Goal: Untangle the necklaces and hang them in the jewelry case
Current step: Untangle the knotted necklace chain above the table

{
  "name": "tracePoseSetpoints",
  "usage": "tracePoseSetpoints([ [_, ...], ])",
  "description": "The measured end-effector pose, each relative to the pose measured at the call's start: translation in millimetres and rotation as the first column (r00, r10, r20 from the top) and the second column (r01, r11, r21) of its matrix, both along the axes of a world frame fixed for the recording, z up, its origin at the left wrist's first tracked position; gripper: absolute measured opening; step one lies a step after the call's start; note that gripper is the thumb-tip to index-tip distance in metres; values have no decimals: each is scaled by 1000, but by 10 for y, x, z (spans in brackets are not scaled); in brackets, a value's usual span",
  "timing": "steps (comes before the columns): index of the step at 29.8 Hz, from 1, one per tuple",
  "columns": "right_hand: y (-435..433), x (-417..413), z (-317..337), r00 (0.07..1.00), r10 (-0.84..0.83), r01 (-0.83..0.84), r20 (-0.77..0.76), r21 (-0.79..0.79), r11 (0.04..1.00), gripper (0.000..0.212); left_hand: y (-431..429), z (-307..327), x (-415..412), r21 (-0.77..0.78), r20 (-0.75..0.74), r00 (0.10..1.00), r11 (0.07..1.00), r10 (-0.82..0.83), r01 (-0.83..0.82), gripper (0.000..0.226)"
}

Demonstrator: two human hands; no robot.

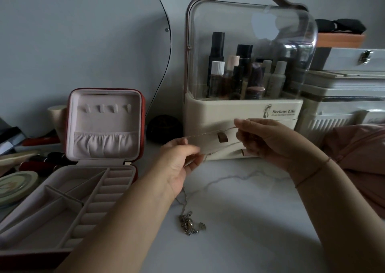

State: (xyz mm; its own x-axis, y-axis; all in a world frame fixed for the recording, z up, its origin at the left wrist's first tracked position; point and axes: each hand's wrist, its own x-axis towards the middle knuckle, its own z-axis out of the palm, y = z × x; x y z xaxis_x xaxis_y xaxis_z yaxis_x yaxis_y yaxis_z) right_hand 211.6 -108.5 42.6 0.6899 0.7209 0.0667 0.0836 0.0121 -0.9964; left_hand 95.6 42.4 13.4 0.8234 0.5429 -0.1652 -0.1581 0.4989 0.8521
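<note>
Head view. Left hand [180,161] and right hand [270,141], both raised above the desk [250,220], each pinch a thin chain [210,132] between thumb and fingertips. The chain runs taut between them, in front of the cosmetics organizer [239,110]. A strand drops from the left hand to the tangled necklaces [188,223] lying on the desk below its wrist. Jewelry case [104,127] stands open near the desk's left edge, lid upright.
</note>
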Motion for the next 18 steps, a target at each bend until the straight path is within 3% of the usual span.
tracePoseSetpoints([
  [9, -11, 34, 40, 987, 44, 7, -155, 314, 949, 21, 36, -96, -2, 245, -198, 980, 969, 35, 15, 24],
  [15, 6, 35, 36, 949, 270, -186, -160, 407, 894, 21, 7, -84, -29, 221, -164, 986, 972, -37, 74, 12],
  [18, 26, 11, 26, 950, 276, -202, -144, 391, 898, 18, 1, -78, -37, 252, -152, 988, 965, -39, 77, 8],
])
